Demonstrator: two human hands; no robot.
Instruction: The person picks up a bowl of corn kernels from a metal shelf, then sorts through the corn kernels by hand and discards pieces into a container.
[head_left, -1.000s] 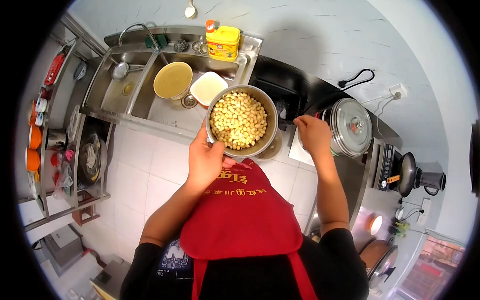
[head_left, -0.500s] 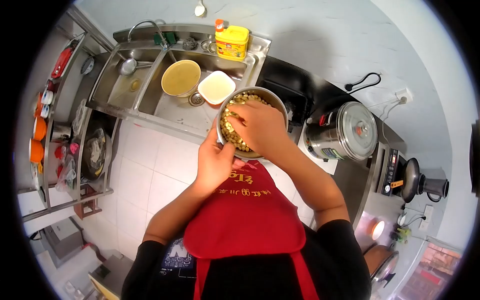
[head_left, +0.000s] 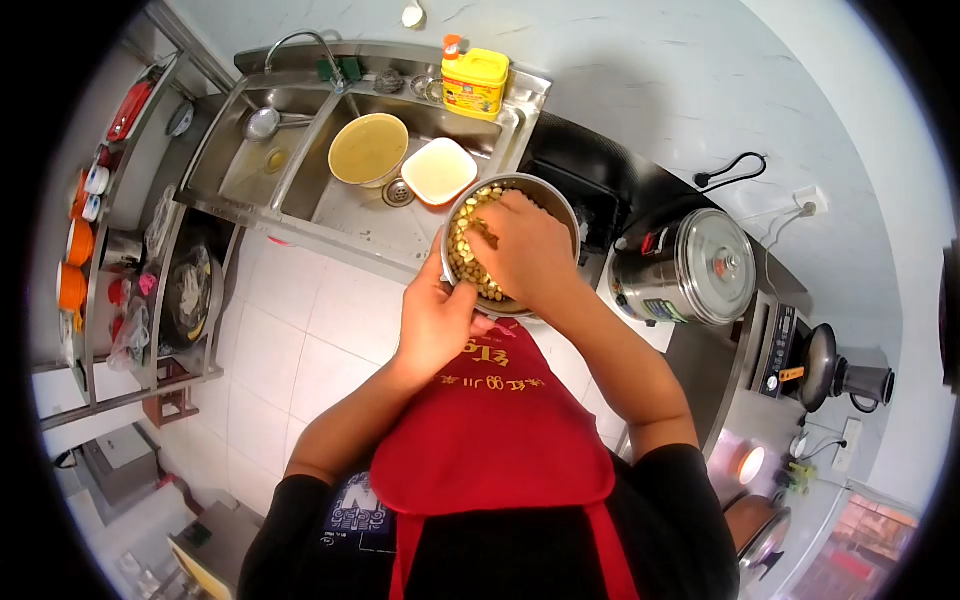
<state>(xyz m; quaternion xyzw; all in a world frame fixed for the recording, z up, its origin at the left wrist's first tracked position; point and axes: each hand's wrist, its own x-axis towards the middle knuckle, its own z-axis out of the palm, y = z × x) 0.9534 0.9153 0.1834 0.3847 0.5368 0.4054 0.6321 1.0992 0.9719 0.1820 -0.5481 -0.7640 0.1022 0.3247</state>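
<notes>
A round metal pot (head_left: 571, 213) is held in front of me, just past the top of my red apron. Yellow-brown beans (head_left: 464, 246), possibly soybeans, cover its inside. My left hand (head_left: 437, 315) grips the near-left side of the pot, thumb at the rim and fingers under the outside. Down inside the pot, my right hand (head_left: 525, 245) has its fingers curled into the beans. Its fingertips are partly hidden. Beyond the pot, a white square bowl (head_left: 440, 171) and a yellowish round basin (head_left: 369, 150) sit in the sink.
The steel double sink (head_left: 330, 215) holds a strainer (head_left: 263, 123) on its left side. A yellow detergent jug (head_left: 474, 85) stands on the back ledge. To the right are a lidded steel cooker (head_left: 690, 265) and an induction hob (head_left: 780, 350). A shelf rack (head_left: 150, 250) stands left.
My right hand has shifted slightly among the beans, its fingers curling more. My left hand keeps its hold on the pot. The whole view has moved a little.
</notes>
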